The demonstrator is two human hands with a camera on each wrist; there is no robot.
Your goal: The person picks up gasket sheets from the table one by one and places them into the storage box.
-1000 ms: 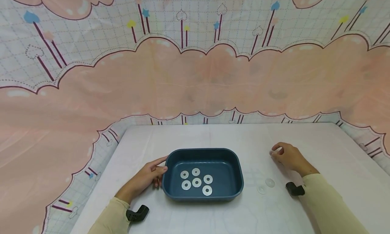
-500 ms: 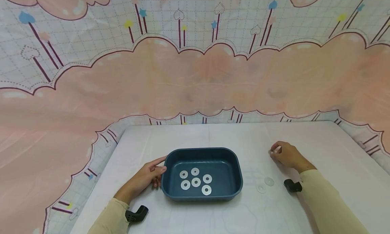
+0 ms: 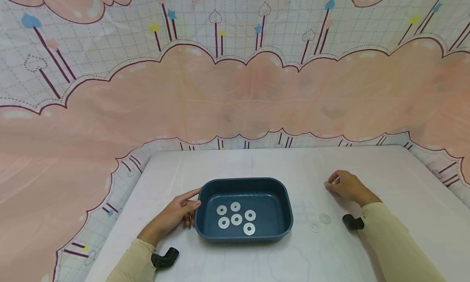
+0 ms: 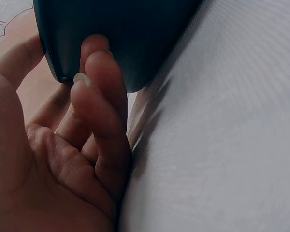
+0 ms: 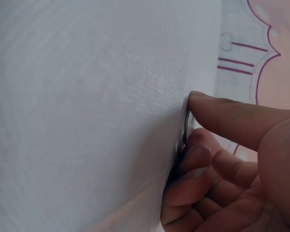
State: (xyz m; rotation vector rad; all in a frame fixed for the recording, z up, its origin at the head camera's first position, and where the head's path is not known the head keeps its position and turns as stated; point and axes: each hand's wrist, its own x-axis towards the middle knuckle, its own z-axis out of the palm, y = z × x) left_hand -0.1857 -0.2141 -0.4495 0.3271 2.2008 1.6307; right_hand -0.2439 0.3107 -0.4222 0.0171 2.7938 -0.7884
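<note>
My left hand [image 3: 174, 214] holds the left end of a dark blue rectangular tray [image 3: 244, 238], its thumb at the rim. In the left wrist view, curled fingers [image 4: 104, 116] lie against the tray's outer wall. Several flat, silvery washers [image 3: 236, 219] with centre holes lie spread over the tray floor. To the right of the tray, low at the tabletop, my right hand [image 3: 348, 188] pinches a washer [image 5: 186, 126] between thumb and fingers. The right wrist view shows that washer edge-on, partly hidden by the fingertips.
Two faint, pale discs [image 3: 324, 218] lie on the white table [image 3: 286, 161] between the tray and the right forearm. A patterned cloth backdrop [image 3: 235, 98] rises behind the table. Each wrist carries a black camera mount [image 3: 353, 222].
The fingertips of my right hand shift slightly around the washer, with the hand staying in place. My left hand and the tray hold still.
</note>
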